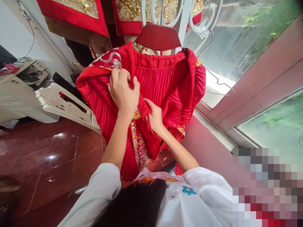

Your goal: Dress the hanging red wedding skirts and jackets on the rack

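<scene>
A red pleated garment [156,72] with gold and silver embroidered trim hangs in front of me from a hanger with a flat dark red top [158,37]. My left hand [124,90] is closed on the gathered fabric at the garment's left side, beside silver embroidery. Lower and to the right, my right hand [155,116] pinches a bunched red edge near the gold trim; its fingertips are partly hidden by the cloth. Folds of the garment drape below both hands.
Behind the garment stands white scrolled metalwork [174,14], with red and gold panels [130,15] beyond. A wire hanger [220,83] hangs at right by a glass door. A cream carved chair [68,104] and a white desk [26,94] stand left on dark red floor tiles [56,157].
</scene>
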Tool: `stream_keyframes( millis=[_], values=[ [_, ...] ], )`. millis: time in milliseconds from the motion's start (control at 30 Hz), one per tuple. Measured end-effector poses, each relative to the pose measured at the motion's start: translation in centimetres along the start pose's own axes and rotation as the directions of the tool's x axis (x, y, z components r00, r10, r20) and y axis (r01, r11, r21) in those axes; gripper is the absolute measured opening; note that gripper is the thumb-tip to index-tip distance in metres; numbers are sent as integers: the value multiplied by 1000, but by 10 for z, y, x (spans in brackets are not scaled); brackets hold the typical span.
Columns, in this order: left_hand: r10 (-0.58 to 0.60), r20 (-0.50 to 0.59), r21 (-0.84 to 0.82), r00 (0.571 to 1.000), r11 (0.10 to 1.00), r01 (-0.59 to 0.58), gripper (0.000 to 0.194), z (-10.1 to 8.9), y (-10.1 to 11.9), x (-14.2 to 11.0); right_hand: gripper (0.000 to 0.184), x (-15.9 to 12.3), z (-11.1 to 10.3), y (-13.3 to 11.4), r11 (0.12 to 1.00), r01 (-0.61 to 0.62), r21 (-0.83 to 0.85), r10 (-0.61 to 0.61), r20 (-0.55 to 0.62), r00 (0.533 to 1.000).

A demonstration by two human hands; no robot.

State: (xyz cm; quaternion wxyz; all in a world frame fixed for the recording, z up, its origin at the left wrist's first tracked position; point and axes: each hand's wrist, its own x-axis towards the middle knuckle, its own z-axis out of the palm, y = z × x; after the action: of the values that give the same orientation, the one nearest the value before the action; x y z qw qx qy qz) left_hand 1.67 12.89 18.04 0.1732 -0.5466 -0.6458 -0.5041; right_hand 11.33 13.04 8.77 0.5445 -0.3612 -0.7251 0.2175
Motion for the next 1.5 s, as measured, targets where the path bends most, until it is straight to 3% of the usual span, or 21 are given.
stream_keyframes(
  millis=[33,67,133,167,233,333,400,500,633,700,833,933,1033,1167,1233,1333,1500],
  values=[
    [-13,-7,-8,1000,1000,13,15,2,0,-12,36,-7,-18,-2,994,49,-100,-60,-115,992],
    [-26,-7,1,1000,1000,26,30,4,1,-24,40,-13,-36,-2,968,65,-241,-131,-269,954],
    [-39,12,49,999,998,39,58,9,4,-51,60,-22,-68,6,883,-87,-461,-176,-498,849],
    [-44,36,72,998,997,41,67,12,4,-66,70,-25,-81,16,851,-190,-489,-129,-546,828],
    [-54,97,96,994,994,45,74,20,0,-97,71,-30,-96,40,852,-311,-421,62,-510,858],
    [-73,135,16,988,997,71,67,30,-17,-138,42,-40,-102,72,883,-384,-270,290,-331,898],
    [-127,120,-123,985,982,142,56,32,-32,-158,34,-48,-103,78,881,-393,-265,303,-323,897],
    [-222,102,-253,970,937,241,36,27,-49,-173,40,-60,-110,67,854,-417,-312,282,-396,874],
    [-202,25,-262,979,944,201,13,14,-50,-176,45,-75,-120,49,830,-512,-219,425,-347,836],
    [-149,67,-280,987,946,162,11,12,-42,-174,48,-83,-120,46,820,-561,-110,521,-263,812],
    [-79,223,-251,972,958,136,40,25,-25,-163,51,-93,-118,41,758,-652,-30,647,-97,756],
    [-121,255,-104,959,983,152,59,45,-17,-150,41,-95,-119,37,767,-627,-133,636,27,772],
    [-160,280,-17,946,985,172,60,64,-17,-135,39,-94,-120,35,807,-558,-192,585,138,799],
    [-272,194,38,942,962,270,48,86,-30,-114,39,-94,-116,32,790,-605,-99,605,283,744],
    [-318,151,-8,936,946,323,43,94,-38,-105,40,-95,-112,31,756,-654,-24,615,370,696],
    [-342,193,-119,920,922,368,29,101,-48,-98,44,-95,-106,30,692,-717,84,616,450,647],
    [-338,318,-264,886,866,425,21,89,-49,-108,52,-93,-96,37,625,-736,259,617,414,670]
  ],
)
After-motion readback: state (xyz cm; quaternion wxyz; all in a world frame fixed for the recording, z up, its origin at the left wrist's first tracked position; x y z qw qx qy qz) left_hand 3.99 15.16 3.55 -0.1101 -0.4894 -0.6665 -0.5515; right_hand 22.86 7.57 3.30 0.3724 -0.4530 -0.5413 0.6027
